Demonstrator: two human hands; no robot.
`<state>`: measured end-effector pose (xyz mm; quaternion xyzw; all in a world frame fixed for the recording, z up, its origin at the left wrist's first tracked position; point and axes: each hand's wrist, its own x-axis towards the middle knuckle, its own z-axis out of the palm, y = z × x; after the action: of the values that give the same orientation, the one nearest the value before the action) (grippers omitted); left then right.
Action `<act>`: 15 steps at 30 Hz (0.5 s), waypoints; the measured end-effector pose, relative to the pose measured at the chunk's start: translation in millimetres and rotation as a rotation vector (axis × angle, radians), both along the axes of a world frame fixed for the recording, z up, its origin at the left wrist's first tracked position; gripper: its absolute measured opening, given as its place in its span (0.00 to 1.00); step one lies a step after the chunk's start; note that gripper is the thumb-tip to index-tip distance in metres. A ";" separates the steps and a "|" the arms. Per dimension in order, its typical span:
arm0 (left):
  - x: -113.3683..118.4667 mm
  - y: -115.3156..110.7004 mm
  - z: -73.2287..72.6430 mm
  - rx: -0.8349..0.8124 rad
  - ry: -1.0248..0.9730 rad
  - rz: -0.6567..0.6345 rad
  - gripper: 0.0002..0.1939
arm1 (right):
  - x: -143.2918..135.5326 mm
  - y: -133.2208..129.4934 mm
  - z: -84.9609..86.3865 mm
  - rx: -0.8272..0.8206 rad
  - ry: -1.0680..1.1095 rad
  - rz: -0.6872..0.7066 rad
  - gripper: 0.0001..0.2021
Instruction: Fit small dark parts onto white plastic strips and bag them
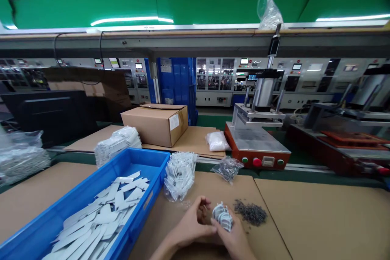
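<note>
My right hand is closed around a small bunch of white curved plastic parts, lined up side by side. Just to its left, my left hand has its fingers curled and its thumb stretched out apart from them, the thumb tip close to the right hand. I see nothing held in the left hand. A pile of small dark grey pieces lies on the cardboard to the right of my hands. Beyond my left hand stands a clear bag of white plastic parts.
At left, a blue bin holds many flat white plastic pieces. Farther back are a bag of dark pieces, a white bag, a cardboard box and a press with a red base. Another press stands right.
</note>
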<state>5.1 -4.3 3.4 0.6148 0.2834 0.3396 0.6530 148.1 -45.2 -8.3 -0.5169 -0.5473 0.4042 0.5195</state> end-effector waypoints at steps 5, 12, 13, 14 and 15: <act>18.6 -18.8 -4.9 -0.049 -0.118 -0.154 0.46 | -1.7 -7.6 7.1 0.155 -0.133 0.056 0.12; 27.0 -28.2 1.3 0.119 0.036 -0.060 0.13 | 7.6 -4.8 5.9 0.258 -0.393 0.006 0.18; 26.4 -28.2 1.9 0.140 0.041 -0.052 0.13 | 7.6 -4.6 5.8 0.248 -0.386 0.029 0.17; 26.0 -28.0 2.3 0.144 0.030 -0.044 0.14 | 7.2 -4.6 5.9 0.241 -0.377 0.062 0.17; 25.9 -27.8 2.5 0.137 0.013 -0.037 0.16 | 6.4 -5.0 6.1 0.241 -0.367 0.098 0.17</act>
<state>31.0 -32.1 5.9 0.6656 0.2523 0.3419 0.6135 154.5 -50.2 -2.2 -0.4888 -0.7014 0.2596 0.4491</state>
